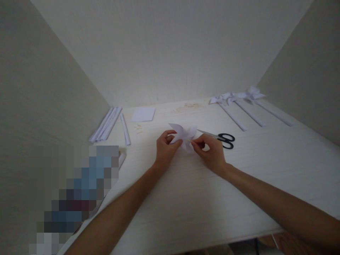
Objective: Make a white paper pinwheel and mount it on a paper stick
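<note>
A white paper pinwheel head [190,132] with curled blades is held up over the middle of the table. My left hand [167,146] is closed on its left side, thumb and fingers pinching the paper. My right hand [211,150] pinches a thin pale stick, like a toothpick [188,141], at the pinwheel's centre. How far the stick goes into the paper I cannot tell. Just behind my right hand lie scissors [225,137] with black handles, their blades pointing left and partly covered by the hand.
Three finished-looking paper pinwheels [233,97] on rolled sticks lie at the back right. Several rolled paper tubes [106,124] and one separate tube [125,129] are at the left. A square paper sheet [143,114] and small pale scraps [191,105] lie towards the back wall.
</note>
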